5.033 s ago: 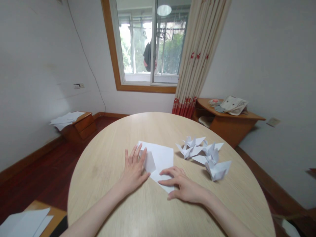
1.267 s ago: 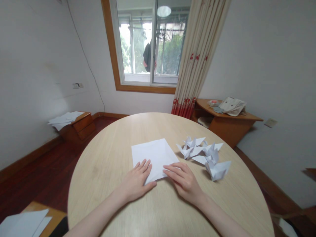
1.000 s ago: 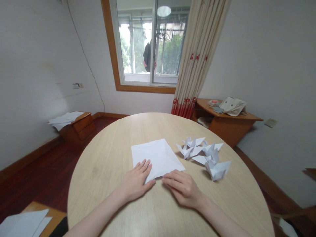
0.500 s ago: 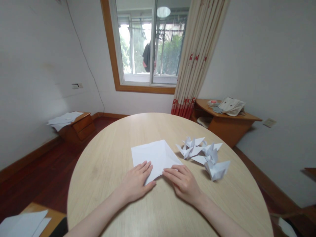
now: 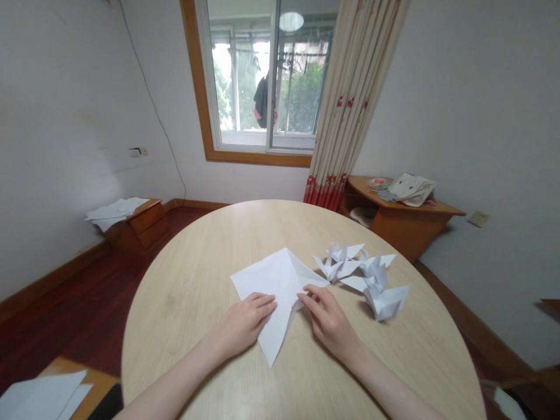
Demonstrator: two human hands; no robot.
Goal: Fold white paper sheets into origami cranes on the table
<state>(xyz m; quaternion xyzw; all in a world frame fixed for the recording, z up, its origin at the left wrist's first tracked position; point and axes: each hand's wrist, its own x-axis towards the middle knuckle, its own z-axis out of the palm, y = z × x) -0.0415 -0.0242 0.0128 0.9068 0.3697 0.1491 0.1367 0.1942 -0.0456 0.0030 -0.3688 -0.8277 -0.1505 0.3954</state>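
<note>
A white sheet of paper (image 5: 271, 277) with creases lies on the round table, one corner pointing towards me. My left hand (image 5: 250, 319) rests flat on its left part, fingers stretched out over the surface. At the right edge, my right hand (image 5: 331, 322) pinches a fold of the same paper between thumb and fingers, and that edge is raised a little. Just right of the sheet stand several folded white paper cranes (image 5: 373, 272), close together; the nearest one (image 5: 385, 302) sits beside my right hand without touching it.
The round wooden table (image 5: 196, 256) has a curved edge all around. Loose papers lie on a small drawer cabinet (image 5: 151, 224) at left and on a stool (image 5: 56, 367) at lower left. A corner desk (image 5: 411, 224) holding a cloth bag (image 5: 412, 189) stands beyond the table's right side.
The paper has turned, so a corner now points towards me. My right hand has moved slightly up and right with the pinched edge; my left hand has shifted its place on the sheet.
</note>
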